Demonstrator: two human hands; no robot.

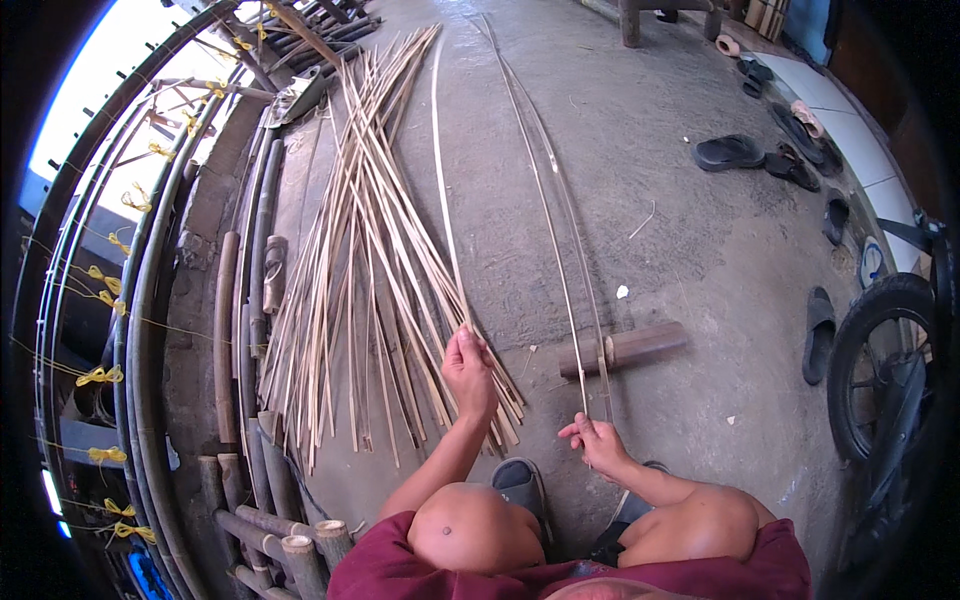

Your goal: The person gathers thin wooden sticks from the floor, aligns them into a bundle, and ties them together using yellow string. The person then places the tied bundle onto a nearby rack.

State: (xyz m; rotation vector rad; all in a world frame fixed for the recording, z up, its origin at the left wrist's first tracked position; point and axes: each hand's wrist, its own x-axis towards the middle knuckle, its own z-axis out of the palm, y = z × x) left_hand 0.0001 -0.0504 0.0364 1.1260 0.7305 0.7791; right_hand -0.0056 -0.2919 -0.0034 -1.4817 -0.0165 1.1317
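My left hand (470, 372) is closed on the near end of a long pale bamboo strip (442, 180), which reaches away over the floor. It is beside a large fanned pile of bamboo strips (350, 260) on the left. My right hand (598, 446) pinches the near end of a second thin bamboo strip (548, 215). Right next to that one lies a darker strip (575, 230); the two come together at the far end. A short brown bamboo piece (645, 347) lies crosswise under them, just beyond my right hand.
A bamboo rack (150, 400) tied with yellow cord stands along the left. Cut bamboo posts (300, 560) rise at the lower left. On the right are several slippers (728, 152) and a black wheel (880, 365). A bench leg (630, 25) stands at the back.
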